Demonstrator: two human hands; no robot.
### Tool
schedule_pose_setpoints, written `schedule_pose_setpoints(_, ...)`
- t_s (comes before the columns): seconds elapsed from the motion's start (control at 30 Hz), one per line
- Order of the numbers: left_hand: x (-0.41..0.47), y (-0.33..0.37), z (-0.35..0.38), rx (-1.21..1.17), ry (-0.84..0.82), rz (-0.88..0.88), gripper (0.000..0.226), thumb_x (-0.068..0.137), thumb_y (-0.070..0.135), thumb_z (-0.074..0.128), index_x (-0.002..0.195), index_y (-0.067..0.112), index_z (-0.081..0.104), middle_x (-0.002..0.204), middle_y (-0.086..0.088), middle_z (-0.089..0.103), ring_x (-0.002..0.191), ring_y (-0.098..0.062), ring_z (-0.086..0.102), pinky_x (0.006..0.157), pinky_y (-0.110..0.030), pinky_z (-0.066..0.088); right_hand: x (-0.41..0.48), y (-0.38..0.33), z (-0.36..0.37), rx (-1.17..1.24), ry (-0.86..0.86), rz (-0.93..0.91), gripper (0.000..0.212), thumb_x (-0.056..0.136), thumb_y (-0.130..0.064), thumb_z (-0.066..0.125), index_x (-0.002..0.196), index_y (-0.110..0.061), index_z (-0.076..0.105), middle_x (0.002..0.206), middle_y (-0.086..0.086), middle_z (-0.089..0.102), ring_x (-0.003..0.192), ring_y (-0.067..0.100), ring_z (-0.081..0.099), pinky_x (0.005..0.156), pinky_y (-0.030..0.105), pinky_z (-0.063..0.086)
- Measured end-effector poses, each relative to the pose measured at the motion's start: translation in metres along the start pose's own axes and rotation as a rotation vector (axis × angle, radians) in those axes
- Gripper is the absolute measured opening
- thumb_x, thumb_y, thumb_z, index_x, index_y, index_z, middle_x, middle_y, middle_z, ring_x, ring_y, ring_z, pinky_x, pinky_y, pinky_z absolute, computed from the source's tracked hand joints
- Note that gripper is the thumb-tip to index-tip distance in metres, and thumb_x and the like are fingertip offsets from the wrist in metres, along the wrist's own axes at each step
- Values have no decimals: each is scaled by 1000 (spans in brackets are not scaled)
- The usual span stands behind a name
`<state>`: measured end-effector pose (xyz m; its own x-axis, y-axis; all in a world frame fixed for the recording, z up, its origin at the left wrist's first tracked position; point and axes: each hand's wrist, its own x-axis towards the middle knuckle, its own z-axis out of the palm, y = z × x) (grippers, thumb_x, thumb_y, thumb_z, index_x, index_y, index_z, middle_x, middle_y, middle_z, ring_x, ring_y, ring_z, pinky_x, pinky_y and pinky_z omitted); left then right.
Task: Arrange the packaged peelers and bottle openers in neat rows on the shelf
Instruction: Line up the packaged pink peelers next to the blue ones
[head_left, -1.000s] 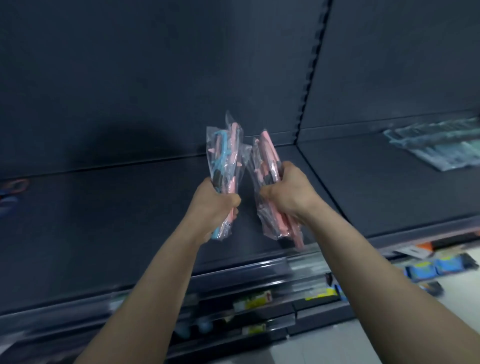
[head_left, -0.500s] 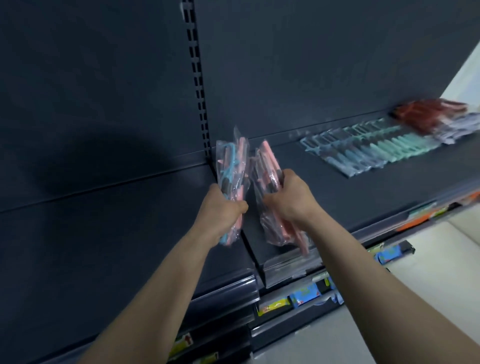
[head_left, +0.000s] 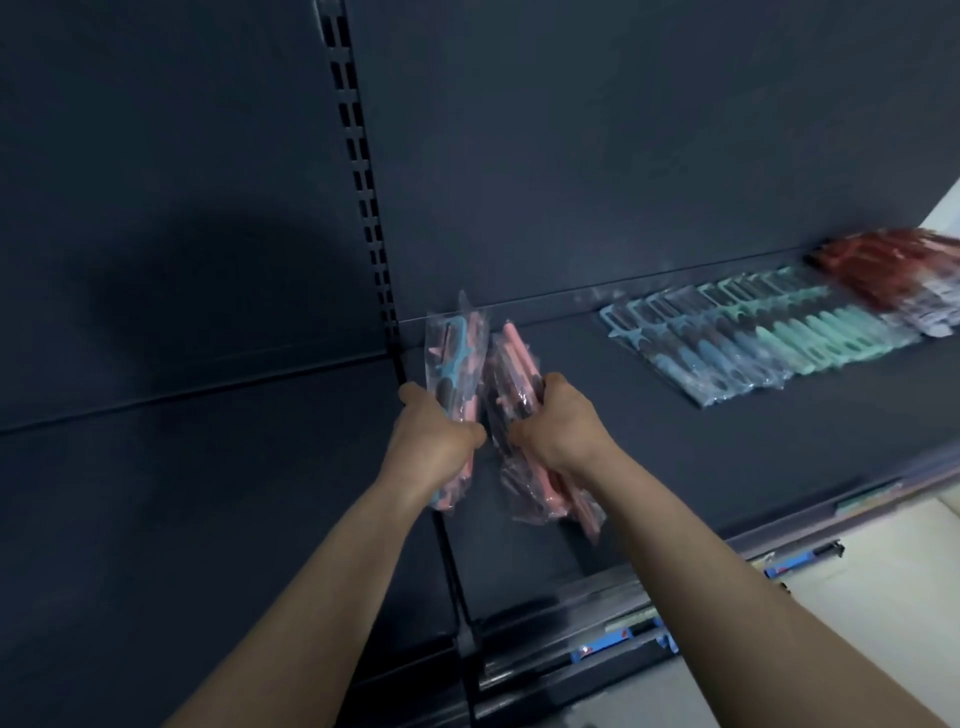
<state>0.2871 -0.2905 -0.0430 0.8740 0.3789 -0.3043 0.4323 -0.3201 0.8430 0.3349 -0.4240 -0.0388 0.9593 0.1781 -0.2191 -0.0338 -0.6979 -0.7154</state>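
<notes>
**Head view.** The left grip is closed round the middle of a bundle of clear-bagged pink and blue utensils, held upright. The right grip is likewise wrapped round a second, mostly pink bundle, tilted with its top toward 11 o'clock. Both bundles hang over the left end of the shelf, just on the 3 o'clock side of the slotted upright, and nearly touch each other. A laid row of blue and green packs lies at 2 o'clock from the hands, well apart, with red packs at its far end. Blur prevents a count; the bagged items are probably peelers.

**Hazards, as judged.**
- The bags look slick and each bundle is held only at its waist, so a loosened grip could let packs slide out toward 6 o'clock. The lower ends of the right bundle splay.
- A release close to the shelf lip could tip packs to the floor.
- Setting down across the joint at the upright would skew the row.
- The mixed colours of the left bundle could break the colour order.
</notes>
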Motion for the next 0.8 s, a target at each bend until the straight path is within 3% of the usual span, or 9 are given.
schedule_pose_setpoints(0.13, -5, 4, 16, 36, 97, 2, 44, 79, 13, 63, 109, 13, 31, 89, -4, 55, 72, -17, 60, 48, -26, 47, 12, 8, -6, -12, -58, -73, 25, 81, -17, 64, 93, -11, 43, 78, -3, 47, 61, 11, 46, 34, 12, 29)
schedule_pose_setpoints(0.23, -12, 9, 30, 45, 172, 4, 43, 79, 21, 68, 104, 14, 34, 98, -7, 55, 79, -19, 59, 57, -29, 50, 20, 14, -13, -13, -84, -141, 16, 81, -20, 62, 89, -9, 53, 82, 5, 55, 64, 18, 52, 37, 17, 30)
schedule_pose_setpoints(0.33, -18, 13, 42, 95, 265, -17, 47, 81, 36, 67, 108, 11, 38, 111, -9, 47, 92, -25, 57, 75, -39, 53, 25, 22, -20, -49, -129, -191, 21, 83, -30, 60, 83, -9, 59, 101, 16, 61, 83, 27, 57, 55, 25, 37)
schedule_pose_setpoints(0.4, -21, 13, 49, 150, 332, -46, 48, 85, 44, 61, 112, 9, 41, 116, -8, 41, 105, -28, 50, 88, -42, 48, 27, 26, -24, -97, -163, -226, 35, 85, -38, 59, 95, -5, 61, 107, 19, 62, 98, 32, 57, 77, 33, 45)
schedule_pose_setpoints(0.47, -26, 14, 54, 206, 397, -72, 43, 88, 45, 55, 110, 9, 46, 119, -12, 38, 114, -31, 37, 97, -39, 37, 27, 28, -27, -130, -180, -262, 42, 87, -43, 56, 105, -5, 60, 109, 16, 63, 105, 33, 55, 93, 39, 42)
schedule_pose_setpoints(0.57, -32, 13, 55, 264, 472, -76, 25, 94, 35, 45, 96, 11, 52, 118, -19, 38, 112, -30, 30, 94, -36, 27, 27, 30, -30, -124, -202, -284, 47, 87, -47, 56, 111, -7, 59, 112, 16, 61, 108, 33, 53, 98, 42, 40)
schedule_pose_setpoints(0.67, -34, 9, 47, 248, 511, -83, 29, 95, 27, 40, 73, 11, 49, 103, -21, 50, 104, -32, 38, 88, -35, 31, 30, 28, -30, -115, -216, -288, 50, 86, -51, 55, 113, -8, 61, 113, 16, 61, 109, 34, 52, 98, 43, 40)
schedule_pose_setpoints(0.73, -34, 9, 41, 148, 567, -22, 32, 91, 19, 44, 59, 11, 43, 79, -12, 51, 84, -32, 47, 70, -30, 39, 31, 26, -29, -116, -213, -277, 56, 85, -55, 54, 114, -7, 60, 115, 17, 60, 111, 35, 51, 98, 43, 41)
schedule_pose_setpoints(0.8, -33, 10, 34, 42, 603, 50, 25, 86, 11, 47, 63, 3, 51, 65, -5, 49, 63, -19, 45, 50, -19, 34, 32, 24, -28, -135, -190, -281, 58, 85, -58, 52, 112, -7, 60, 116, 16, 59, 112, 35, 48, 98, 42, 40)
